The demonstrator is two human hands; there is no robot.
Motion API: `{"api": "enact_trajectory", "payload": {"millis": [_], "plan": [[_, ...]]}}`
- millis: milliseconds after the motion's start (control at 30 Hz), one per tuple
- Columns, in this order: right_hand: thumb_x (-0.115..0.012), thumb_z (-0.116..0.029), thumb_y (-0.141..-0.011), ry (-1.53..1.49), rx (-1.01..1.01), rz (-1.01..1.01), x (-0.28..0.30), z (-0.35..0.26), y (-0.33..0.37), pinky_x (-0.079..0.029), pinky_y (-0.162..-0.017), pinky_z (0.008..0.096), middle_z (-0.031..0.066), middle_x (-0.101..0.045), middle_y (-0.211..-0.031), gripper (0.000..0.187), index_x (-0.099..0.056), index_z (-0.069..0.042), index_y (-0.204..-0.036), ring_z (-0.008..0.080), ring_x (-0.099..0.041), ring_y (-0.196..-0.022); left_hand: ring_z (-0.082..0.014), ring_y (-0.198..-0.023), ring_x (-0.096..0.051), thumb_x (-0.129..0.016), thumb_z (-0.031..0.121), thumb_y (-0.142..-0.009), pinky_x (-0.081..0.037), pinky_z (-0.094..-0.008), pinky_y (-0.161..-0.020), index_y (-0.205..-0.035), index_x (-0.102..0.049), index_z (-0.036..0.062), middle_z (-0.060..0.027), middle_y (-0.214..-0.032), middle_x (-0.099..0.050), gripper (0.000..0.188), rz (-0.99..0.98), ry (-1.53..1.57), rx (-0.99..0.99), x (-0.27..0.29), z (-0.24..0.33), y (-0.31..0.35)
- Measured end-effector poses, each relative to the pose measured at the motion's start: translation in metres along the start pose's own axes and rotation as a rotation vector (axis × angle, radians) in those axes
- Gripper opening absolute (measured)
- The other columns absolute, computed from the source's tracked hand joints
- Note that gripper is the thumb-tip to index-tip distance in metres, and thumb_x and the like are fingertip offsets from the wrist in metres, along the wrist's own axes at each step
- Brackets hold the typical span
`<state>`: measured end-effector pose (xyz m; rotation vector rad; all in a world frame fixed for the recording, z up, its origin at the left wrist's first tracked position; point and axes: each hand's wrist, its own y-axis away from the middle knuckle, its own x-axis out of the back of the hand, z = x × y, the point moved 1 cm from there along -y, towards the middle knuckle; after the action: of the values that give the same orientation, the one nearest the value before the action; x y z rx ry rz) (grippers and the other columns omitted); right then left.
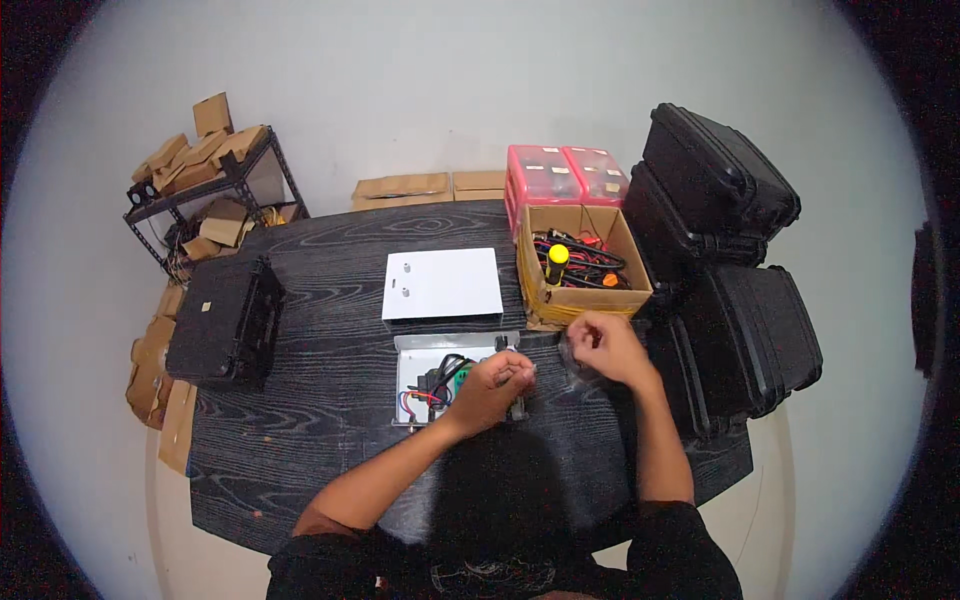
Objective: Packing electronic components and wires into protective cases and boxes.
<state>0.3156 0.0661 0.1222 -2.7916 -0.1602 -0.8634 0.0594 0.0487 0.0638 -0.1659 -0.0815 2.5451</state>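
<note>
A shallow white metal case (408,350) lies open on the dark table, with black, red and blue wires (413,399) and a green part (462,377) inside. My left hand (490,390) is over its right side, fingers pinched together; something tiny and pale may show at the fingertips, too small to name. Right of the case, my right hand (612,350) hovers in front of a cardboard box, its fingers curled. Beneath it is a clear, roundish thing (577,368), partly hidden by the hand. Behind the case sits a white cover (445,285) with two small silvery fittings.
The cardboard box (585,298) holds tangled cables and a yellow-and-black screwdriver-like handle (557,264). Pink-edged clear bins (545,180) stand behind it. Black hard cases (715,170) are stacked at right; another black case (222,320) sits at left, near a shelf (190,200) of cardboard.
</note>
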Motion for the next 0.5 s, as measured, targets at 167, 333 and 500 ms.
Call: {"api": "enact_trajectory", "payload": {"millis": [167, 333, 500], "plan": [[-0.075, -0.004, -0.093, -0.345, 0.021, -0.195, -0.024, -0.031, 0.010, -0.040, -0.060, 0.0183, -0.0086, -0.062, -0.081, 0.013, -0.077, 0.000, -0.105, -0.0006, -0.050, -0.070, -0.0124, -0.101, -0.067, -0.061, 0.020, -0.109, -0.055, -0.0290, -0.093, -0.118, -0.061, 0.0009, -0.0053, -0.106, -0.069, 0.021, 0.018, -0.003, 0.000, 0.001, 0.003, 0.001], [-0.075, -0.005, -0.095, -0.410, 0.062, -0.210, -0.030, -0.035, 0.011, -0.042, -0.062, 0.0182, -0.0065, -0.067, -0.085, 0.018, -0.078, 0.000, -0.112, -0.0005, -0.053, -0.072, -0.0120, -0.099, -0.067, -0.061, 0.018, -0.109, -0.055, -0.0283, -0.092, -0.118, -0.061, 0.0010, -0.0051, -0.104, -0.070, 0.019, 0.035, 0.029, -0.038, -0.001, 0.003, 0.000], [-0.075, -0.006, -0.095, -0.359, 0.056, -0.232, -0.030, -0.033, 0.010, -0.045, -0.064, 0.0191, -0.0042, -0.070, -0.087, 0.017, -0.078, -0.001, -0.111, 0.0007, -0.057, -0.074, -0.0120, -0.099, -0.068, -0.061, 0.017, -0.109, -0.056, -0.0281, -0.092, -0.118, -0.060, -0.0003, -0.0056, -0.104, -0.070, 0.019, 0.054, 0.048, -0.020, -0.001, 0.003, 0.000]]}}
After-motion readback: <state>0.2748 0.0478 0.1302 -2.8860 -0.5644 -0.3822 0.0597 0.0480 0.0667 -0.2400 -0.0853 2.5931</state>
